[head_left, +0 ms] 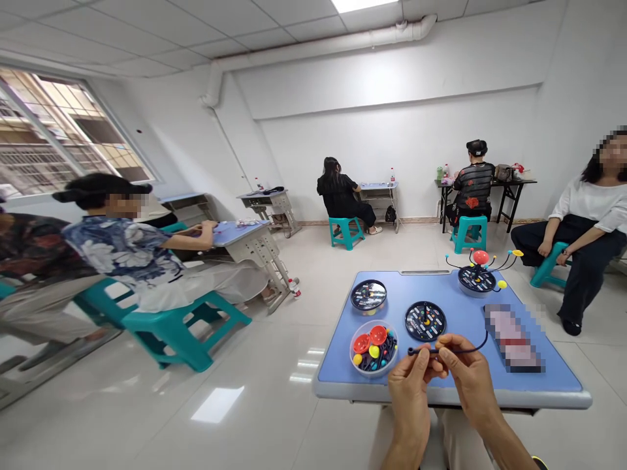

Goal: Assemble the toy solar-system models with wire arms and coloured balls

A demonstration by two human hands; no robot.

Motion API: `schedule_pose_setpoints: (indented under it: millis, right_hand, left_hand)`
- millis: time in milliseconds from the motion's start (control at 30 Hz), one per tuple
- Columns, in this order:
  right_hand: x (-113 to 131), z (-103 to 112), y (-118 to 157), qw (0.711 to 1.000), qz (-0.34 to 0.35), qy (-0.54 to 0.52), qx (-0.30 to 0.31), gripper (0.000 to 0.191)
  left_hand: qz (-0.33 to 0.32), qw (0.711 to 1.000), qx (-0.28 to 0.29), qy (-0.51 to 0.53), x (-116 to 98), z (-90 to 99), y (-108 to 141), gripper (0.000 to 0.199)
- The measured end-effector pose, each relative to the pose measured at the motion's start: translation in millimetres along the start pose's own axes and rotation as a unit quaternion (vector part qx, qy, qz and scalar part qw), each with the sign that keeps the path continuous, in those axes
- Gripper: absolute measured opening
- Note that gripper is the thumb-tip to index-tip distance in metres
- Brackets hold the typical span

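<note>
Above the near edge of a blue desk (337, 375), my left hand (413, 385) and my right hand (465, 369) pinch a thin black curved rod (477, 348) between them. The rod's ringed end sticks out past my left fingers, and its other end curves up at the right. Just beyond my hands lies a round black disc (425, 320) with a short upright post. To the left, a clear tub (353, 352) holds red half-shells, yellow balls and black parts. Another black disc (369, 295) sits behind it. A model with curved arms and a red ball (481, 257) stands at the back right.
A dark-edged flat item (514, 339), partly pixelated, lies on the desk's right side. Several people sit on green stools around the room. A neighbouring desk (235, 233) stands at the left, with a bottle (294, 288) on the floor beside it.
</note>
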State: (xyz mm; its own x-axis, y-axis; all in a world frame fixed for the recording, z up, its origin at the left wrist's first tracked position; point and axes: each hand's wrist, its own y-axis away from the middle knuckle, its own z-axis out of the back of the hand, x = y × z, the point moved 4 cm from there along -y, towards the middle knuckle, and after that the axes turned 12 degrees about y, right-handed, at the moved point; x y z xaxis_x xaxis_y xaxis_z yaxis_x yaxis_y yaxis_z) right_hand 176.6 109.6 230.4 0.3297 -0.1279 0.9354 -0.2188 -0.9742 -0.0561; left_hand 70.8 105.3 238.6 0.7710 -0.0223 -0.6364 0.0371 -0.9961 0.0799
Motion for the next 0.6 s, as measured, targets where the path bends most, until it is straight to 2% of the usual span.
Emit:
schedule_pose_setpoints:
  millis: [133, 233, 367, 467, 600]
  right_hand:
    - [2, 13, -34, 1.000, -0.023, 0.000, 0.003, 0.028]
    - [6, 21, -64, 1.000, -0.017, -0.002, -0.002, 0.028]
    - [2, 26, -100, 0.999, -0.041, -0.003, 0.006, 0.030]
    - [-7, 29, -118, 0.998, -0.063, 0.003, 0.002, 0.032]
    - [-17, 32, -129, 0.997, -0.072, 0.003, -0.006, 0.033]
  left_hand:
    - [0.003, 0.996, 0.021, -0.091, 9, -8.5, -31, 0.034]
    - [-0.077, 0.979, -0.013, -0.189, 2, -8.0, -61, 0.046]
    - [-0.183, 0.920, -0.004, -0.346, -4, -9.5, -94, 0.043]
    - [-0.202, 0.877, 0.017, -0.437, 2, -7.8, -110, 0.040]
    - [-0.214, 0.855, 0.048, -0.470, 12, -4.6, -119, 0.034]
